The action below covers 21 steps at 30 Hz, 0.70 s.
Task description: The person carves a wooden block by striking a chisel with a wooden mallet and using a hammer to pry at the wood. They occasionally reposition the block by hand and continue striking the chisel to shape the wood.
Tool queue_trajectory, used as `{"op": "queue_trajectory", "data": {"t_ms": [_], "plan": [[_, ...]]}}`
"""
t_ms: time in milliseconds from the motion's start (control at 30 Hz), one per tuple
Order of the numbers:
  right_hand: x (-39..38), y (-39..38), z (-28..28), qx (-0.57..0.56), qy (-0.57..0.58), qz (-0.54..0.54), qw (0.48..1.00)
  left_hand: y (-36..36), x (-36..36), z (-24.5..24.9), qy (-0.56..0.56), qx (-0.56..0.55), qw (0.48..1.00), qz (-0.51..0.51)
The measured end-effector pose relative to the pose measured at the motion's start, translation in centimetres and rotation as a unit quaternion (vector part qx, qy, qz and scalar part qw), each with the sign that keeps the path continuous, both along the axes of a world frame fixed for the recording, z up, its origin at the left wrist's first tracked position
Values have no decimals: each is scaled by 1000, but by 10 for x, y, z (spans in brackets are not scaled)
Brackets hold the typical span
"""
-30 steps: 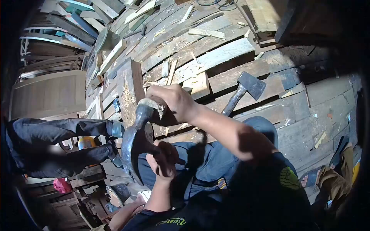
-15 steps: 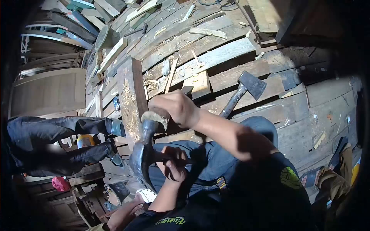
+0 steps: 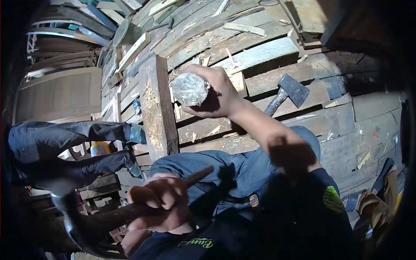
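Note:
In my left hand [image 3: 158,201] is the handle of a claw hammer [image 3: 71,225], its dark head out at the lower left and partly blurred. The butt of its handle sticks out past my fist to the upper right. My right hand [image 3: 219,93] is closed round a thick round wooden handle [image 3: 190,89]; its pale, frayed end faces me. My fist hides whatever is below that end. Beside it stands a heavy timber beam [image 3: 154,104] with shavings on top. A hatchet [image 3: 292,91] lies on the boards beyond my right forearm.
Another person's legs [image 3: 69,141] in dark trousers reach the beam from the left. Wood scraps [image 3: 245,29] and chips lie on the gapped plank floor [image 3: 338,143]. Stacked boards [image 3: 95,19] and a wooden panel [image 3: 56,97] are at the left; cloth [image 3: 375,208] lies lower right.
The hammer has swung away from the wooden handle's end to the lower left with my left hand. My right hand, still gripping, has shifted up and right in view, exposing the round end.

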State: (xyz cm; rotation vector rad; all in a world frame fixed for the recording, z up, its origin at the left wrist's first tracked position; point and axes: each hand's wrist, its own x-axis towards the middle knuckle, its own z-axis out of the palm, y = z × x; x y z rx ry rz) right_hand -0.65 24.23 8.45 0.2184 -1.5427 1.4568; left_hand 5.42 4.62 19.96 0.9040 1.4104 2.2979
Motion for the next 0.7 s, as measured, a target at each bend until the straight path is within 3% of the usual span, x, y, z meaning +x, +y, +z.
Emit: {"op": "queue_trajectory", "data": {"t_ms": [33, 100, 167, 267, 300, 367, 433, 500, 533, 567, 600, 700], "plan": [[1, -1, 2, 7, -9, -6, 1000, 1, -2, -9, -4, -8, 999, -47], [2, -9, 2, 15, -51, 51, 997, -4, 8, -56, -133, -127, 972, 146], [-3, -20, -5, 21, -2, 15, 1000, -8, -10, -83, 66, -330, 941, 30], [2, -19, -2, 21, -20, 24, 999, 1, 4, -61, -76, -242, 961, 112], [1, -21, -2, 14, -19, 29, 999, 1, 9, -51, -189, -186, 952, 150], [9, -17, 3, 22, -91, 73, 993, -4, 9, -36, -275, 96, 955, 48], [5, -16, 1, 30, -56, 49, 997, -1, 0, -19, -46, -47, 998, -13], [3, -16, 0, 25, -30, 35, 999, -18, -11, -62, -62, -29, 996, -51], [1, -18, 1, 18, 0, 21, 1000, -10, -9, -71, -2, -208, 978, -6], [1, -17, -3, 18, -16, 36, 999, 0, -8, -77, 59, -377, 924, 38], [0, -19, -2, 19, -12, 23, 999, -1, -8, -76, 60, -372, 925, 40], [5, -18, -3, 22, -17, 15, 999, -7, -7, -82, -96, -266, 959, -29]]}}
